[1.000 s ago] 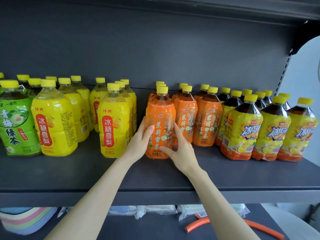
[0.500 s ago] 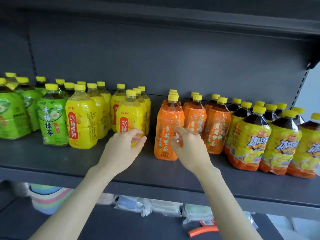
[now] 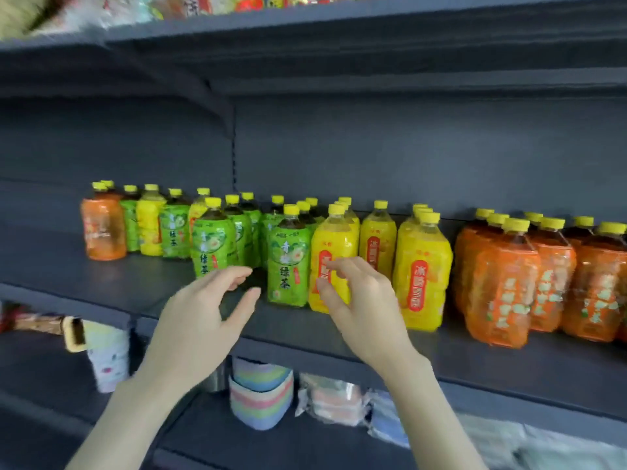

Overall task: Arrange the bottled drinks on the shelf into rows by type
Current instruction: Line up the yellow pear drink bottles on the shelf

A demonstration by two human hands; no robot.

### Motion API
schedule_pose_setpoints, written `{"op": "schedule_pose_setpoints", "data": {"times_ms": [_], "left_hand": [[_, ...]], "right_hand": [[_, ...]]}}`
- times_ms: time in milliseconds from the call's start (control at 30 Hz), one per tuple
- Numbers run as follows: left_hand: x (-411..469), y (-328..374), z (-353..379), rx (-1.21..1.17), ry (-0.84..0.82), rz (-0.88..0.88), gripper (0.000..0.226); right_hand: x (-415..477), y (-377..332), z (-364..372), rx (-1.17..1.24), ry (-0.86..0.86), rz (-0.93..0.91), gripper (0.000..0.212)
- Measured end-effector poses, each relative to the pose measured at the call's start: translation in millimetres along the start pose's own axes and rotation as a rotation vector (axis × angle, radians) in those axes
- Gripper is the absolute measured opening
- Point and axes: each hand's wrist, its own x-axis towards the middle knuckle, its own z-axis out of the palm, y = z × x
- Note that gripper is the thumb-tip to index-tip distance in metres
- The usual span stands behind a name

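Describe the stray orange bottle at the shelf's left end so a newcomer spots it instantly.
Find the dark grey metal shelf lined with bottles and follow it to the row's left end. The leftmost item is the orange-wrapped plastic bottle. Beside it stand a green-wrapped bottle and a yellow-wrapped bottle; the other orange bottles cluster far right.

The left hand [image 3: 203, 320] and right hand [image 3: 368, 310] hover, fingers loose, before 2 near bottles, the green tea bottle [image 3: 288, 266] and the yellow bottle [image 3: 334, 239], on the shelf [image 3: 475, 361].
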Motion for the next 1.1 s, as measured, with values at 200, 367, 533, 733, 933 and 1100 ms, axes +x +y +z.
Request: {"op": "schedule_pose_setpoints", "data": {"times_ms": [200,367,533,733,933,1100], "left_hand": [[-11,-110,-59,0.058,-0.010,-0.115,0.043],[21,-184,-80,0.007,0.049,-0.135,0.029],[63,-254,-75,-0.016,0.070,-0.106,0.037],[116,-341,-54,-0.027,0.005,-0.113,0.017],[185,-432,-36,-0.124,-0.033,-0.133,0.018],[242,-495,-1,-0.155,-0.057,-0.149,0.031]], "right_hand": [[13,-70,106,0.075,-0.098,0.022,0.031],[51,-98,169,0.118,-0.090,0.034,0.027],[97,-104,240,0.138,-0.071,0.046,0.023],[159,-109,331,0.132,-0.080,0.055,0.021],[229,-117,407,0.033,-0.111,0.099,0.022],[271,-116,461,-0.079,-0.081,0.220,0.026]]}}
